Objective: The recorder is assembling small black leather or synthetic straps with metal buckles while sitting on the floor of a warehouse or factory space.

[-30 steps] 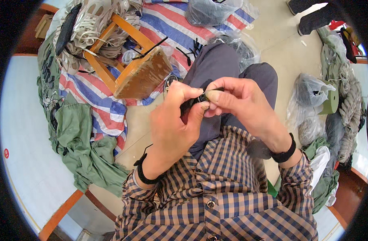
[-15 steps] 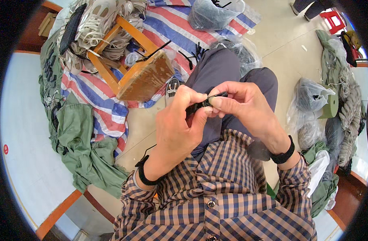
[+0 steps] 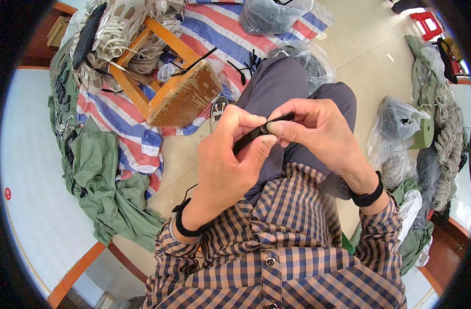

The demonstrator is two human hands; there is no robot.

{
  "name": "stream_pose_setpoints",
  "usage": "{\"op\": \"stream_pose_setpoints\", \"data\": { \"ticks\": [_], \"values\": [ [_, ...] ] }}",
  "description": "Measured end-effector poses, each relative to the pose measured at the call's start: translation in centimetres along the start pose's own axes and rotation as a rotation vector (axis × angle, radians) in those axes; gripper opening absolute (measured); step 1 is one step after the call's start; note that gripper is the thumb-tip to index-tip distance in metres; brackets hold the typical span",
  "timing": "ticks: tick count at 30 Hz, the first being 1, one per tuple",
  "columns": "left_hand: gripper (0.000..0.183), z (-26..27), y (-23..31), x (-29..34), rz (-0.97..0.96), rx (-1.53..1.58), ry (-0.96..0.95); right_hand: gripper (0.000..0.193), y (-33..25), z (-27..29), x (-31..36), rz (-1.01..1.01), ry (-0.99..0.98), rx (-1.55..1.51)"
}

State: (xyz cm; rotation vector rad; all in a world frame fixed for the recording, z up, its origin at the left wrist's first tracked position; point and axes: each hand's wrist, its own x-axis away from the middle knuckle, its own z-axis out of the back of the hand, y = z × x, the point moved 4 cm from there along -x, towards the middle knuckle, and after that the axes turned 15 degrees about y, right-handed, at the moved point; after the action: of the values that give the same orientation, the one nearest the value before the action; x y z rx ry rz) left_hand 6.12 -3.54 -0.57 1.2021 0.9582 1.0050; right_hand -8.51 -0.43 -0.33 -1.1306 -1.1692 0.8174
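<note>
Above my lap, both hands work on a short black strap (image 3: 249, 139). A small dark piece, perhaps a buckle, sits at its middle, but the fingertips hide most of it. My left hand (image 3: 225, 159) pinches the lower left part between thumb and fingers. The thumb and fingers of my right hand (image 3: 325, 134) close on the upper right part, with the strap's end (image 3: 286, 117) sticking out past them. The two thumbs nearly meet over the dark piece. Black bands circle both my wrists.
An overturned wooden stool (image 3: 186, 98) lies on a striped tarp (image 3: 143, 136) at the left, by a heap of pale webbing (image 3: 123, 31). Green cloth (image 3: 99, 165) hangs nearer. Clear plastic bags (image 3: 276, 18) hold dark items; at right lie another bag (image 3: 397, 121), a green roll (image 3: 424, 134) and cords.
The strap now slants more steeply, and a longer piece of its end shows beyond my right fingers. My right hand has shifted slightly up. A person's feet at the far right have moved mostly out of view.
</note>
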Motion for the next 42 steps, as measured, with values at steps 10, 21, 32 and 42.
{"op": "stream_pose_setpoints", "data": {
  "ticks": [10,21,32,42],
  "values": [
    [0.016,-0.3,-0.8,0.4,-0.169,-0.126,0.173,0.013,-1.5,-0.6,1.1,0.321,0.249,0.36],
    [0.017,-0.3,-1.0,0.0,-0.044,-0.068,0.142,0.014,0.2,-0.3,0.0,0.004,0.089,0.035],
    [0.023,0.6,1.9,0.6,-0.57,-0.137,0.29,0.019,-2.8,-1.2,3.1,0.963,0.36,0.341],
    [0.028,1.0,1.9,0.6,-0.539,-0.139,0.166,0.02,-2.6,-1.3,3.5,1.054,0.37,0.345]
  ]
}}
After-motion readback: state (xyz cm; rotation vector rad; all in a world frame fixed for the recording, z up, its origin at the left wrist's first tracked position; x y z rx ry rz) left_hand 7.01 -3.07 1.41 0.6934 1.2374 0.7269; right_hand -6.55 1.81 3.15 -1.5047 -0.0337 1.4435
